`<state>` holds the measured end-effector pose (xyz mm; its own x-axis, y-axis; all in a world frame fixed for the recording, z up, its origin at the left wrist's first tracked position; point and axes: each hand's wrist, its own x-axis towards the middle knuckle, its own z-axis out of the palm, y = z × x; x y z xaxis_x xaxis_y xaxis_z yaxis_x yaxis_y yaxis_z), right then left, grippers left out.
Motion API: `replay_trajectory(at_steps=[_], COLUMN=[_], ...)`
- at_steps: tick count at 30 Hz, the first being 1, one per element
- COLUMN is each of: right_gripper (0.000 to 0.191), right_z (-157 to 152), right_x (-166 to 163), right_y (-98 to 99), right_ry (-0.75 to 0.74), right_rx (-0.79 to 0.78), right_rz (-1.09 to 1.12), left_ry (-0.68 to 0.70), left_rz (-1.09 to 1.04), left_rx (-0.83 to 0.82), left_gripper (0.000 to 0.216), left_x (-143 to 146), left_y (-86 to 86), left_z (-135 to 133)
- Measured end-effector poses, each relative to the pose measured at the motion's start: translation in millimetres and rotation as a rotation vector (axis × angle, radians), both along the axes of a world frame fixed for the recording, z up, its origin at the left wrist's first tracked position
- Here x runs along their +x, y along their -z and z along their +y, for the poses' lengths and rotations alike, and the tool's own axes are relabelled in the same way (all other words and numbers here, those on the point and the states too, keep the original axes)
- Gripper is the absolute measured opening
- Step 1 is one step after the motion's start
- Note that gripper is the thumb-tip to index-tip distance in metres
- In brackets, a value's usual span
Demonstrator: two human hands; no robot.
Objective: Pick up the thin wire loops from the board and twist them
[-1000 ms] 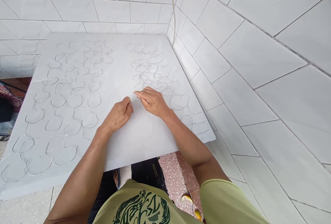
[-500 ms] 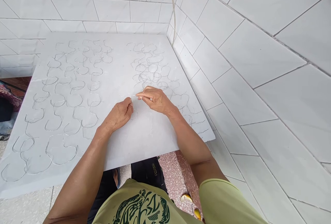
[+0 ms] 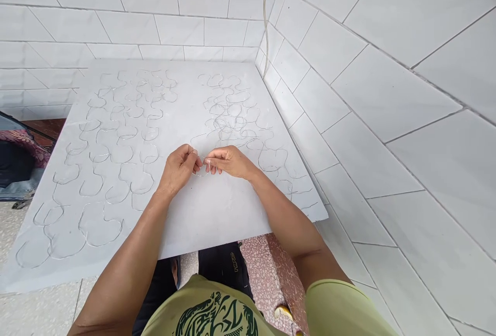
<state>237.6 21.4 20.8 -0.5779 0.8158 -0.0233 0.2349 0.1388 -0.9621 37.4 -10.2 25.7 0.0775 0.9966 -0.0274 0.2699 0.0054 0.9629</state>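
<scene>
Over the front middle of a white board (image 3: 217, 217), my two hands pinch a thin, curved wire (image 3: 200, 175). My left hand (image 3: 179, 168) is closed on it, thumb against the fingers. Close beside it, my right hand (image 3: 228, 162) grips the same wire between thumb and forefinger, other fingers loosely curled. The wire bows in a small loop below the fingertips; its ends are hidden or too fine to follow. Bent, S-shaped wires (image 3: 132, 154) lie in rows on the left of the board. On the right, more curved wires (image 3: 232, 119) overlap in a tangle.
White tiled walls (image 3: 349, 93) border the board at the back and right. A pale hose (image 3: 265, 20) hangs in the corner. Dark and patterned cloth items (image 3: 19, 157) lie past the left edge. Below the front edge is a speckled pink floor (image 3: 258, 263).
My hands have come nearer each other, the right one moving down and the left one slightly up. The wire now curves between them. The camera view has shifted a little.
</scene>
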Motion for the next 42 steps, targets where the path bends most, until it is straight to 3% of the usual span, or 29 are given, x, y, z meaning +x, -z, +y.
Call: replay_trajectory(at_steps=[4, 9, 16, 20, 32, 42], right_gripper=[0.031, 0.027, 0.029, 0.029, 0.026, 0.025], right_z=[1.3, 2.9, 2.8, 4.6, 2.5, 5.5], right_x=[-1.2, 1.3, -3.6, -5.2, -11.9, -9.1], right_y=[3.0, 3.1, 5.5, 10.4, 19.8, 17.1], right_ry=[0.065, 0.205, 0.321, 0.34, 0.311, 0.403], right_rx=[-0.006, 0.003, 0.076, 0.091, 0.058, 0.11], right_rz=[0.055, 0.067, 0.067, 0.085, 0.132, 0.081], left_ry=[0.005, -0.092, -0.09, -0.084, -0.207, -0.18], left_rz=[-0.099, -0.191, 0.016, 0.039, 0.102, 0.156], left_rx=[0.016, -0.018, -0.066, -0.076, -0.054, -0.006], left_gripper=[0.026, 0.045, 0.037, 0.024, 0.021, 0.042], left_x=[-0.4, -1.1, 2.0, 5.1, 3.1, 0.8], left_y=[0.8, 3.2, 3.0, 3.4, 1.1, 2.4], left_z=[2.4, 5.1, 2.3, 0.8, 0.3, 0.3])
